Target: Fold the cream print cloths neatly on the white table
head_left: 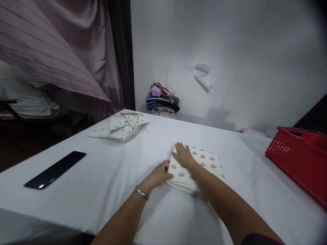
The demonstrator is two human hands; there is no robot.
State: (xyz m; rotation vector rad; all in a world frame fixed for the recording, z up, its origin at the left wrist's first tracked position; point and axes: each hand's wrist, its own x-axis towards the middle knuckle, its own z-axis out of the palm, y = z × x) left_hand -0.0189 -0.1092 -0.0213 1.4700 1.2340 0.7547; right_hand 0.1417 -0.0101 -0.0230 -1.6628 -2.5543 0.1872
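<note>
A folded white cloth (212, 164) with grey mushroom-like prints and one red mark lies on the white-covered table in front of me. My right hand (183, 155) rests flat on its upper left part, palm down with fingers stretched out. At the cloth's left edge, my left hand (160, 174) grips the folded layers, thumb on the near side; its fingertips are partly hidden. A silver bracelet (142, 192) circles my left wrist. Farther back on the left sits another white cloth (122, 126) with small dark prints, loosely folded.
A dark flat glossy panel (56, 169) lies on the table (109, 180) at left. A red plastic basket (298, 161) stands at the right edge. Behind the table is a stack of folded clothes (162, 99) by the white wall. A purple curtain (84, 44) hangs at left.
</note>
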